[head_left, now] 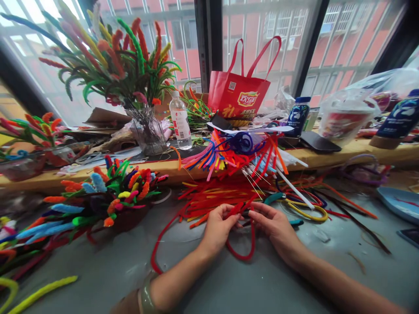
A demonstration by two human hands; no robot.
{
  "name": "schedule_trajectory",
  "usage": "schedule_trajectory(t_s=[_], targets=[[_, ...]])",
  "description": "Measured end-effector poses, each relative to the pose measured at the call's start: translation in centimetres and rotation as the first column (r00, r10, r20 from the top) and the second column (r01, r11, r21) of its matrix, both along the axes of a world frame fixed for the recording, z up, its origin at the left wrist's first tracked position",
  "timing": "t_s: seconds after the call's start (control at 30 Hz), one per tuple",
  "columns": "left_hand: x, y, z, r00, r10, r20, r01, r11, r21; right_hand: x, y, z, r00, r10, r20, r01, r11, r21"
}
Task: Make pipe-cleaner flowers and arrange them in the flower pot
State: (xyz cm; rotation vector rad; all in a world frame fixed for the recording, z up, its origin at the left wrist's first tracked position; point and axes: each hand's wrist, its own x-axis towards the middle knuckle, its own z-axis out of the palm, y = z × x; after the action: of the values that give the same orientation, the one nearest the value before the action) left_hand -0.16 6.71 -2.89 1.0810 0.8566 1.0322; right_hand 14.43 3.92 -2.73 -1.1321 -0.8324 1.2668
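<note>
Both my hands are raised over the grey table, close together, working on a red pipe cleaner (pixel 242 257). My left hand (pixel 218 226) pinches it between thumb and fingers. Facing it, my right hand (pixel 273 226) has its thumb and fingertips closed on the same fuzzy strand. One loop of it hangs below the fingers, and a longer red length (pixel 156 244) curves down on the left. Just beyond lies a pile of red and orange pipe cleaners (pixel 206 198). Teal-handled pliers (pixel 274 198) lie partly hidden behind my right hand.
Colourful pipe-cleaner flowers (pixel 108 192) crowd the left. Along the ledge stand a glass vase (pixel 149 131), a water bottle (pixel 180 122), a red bag (pixel 240 93) and a blue bottle (pixel 298 115). Thin wires (pixel 257 179) stick out toward my hands. A blue tray (pixel 399 203) lies right.
</note>
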Motion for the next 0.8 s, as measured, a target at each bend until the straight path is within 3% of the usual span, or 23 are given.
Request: schedule_trajectory(t_s=[0.27, 0.6, 0.8], targets=[[0.2, 0.0, 0.0, 1.000, 0.004, 0.009, -0.004, 1.000, 0.018, 0.2, -0.2, 0.0, 0.999, -0.007, 0.043, 0.006, 1.000, 0.015], [0.1, -0.1, -0.1, 0.998, -0.048, -0.047, 0.050, 0.998, 0.043, 0.9, 0.6, 1.7, 0.995, -0.055, 0.081, 0.045, 0.992, 0.120], [0.1, -0.1, -0.2, 0.994, -0.018, -0.107, 0.026, 0.997, 0.074, 1.9, 1.3, 1.5, 0.994, -0.033, 0.102, 0.024, 0.996, 0.083]])
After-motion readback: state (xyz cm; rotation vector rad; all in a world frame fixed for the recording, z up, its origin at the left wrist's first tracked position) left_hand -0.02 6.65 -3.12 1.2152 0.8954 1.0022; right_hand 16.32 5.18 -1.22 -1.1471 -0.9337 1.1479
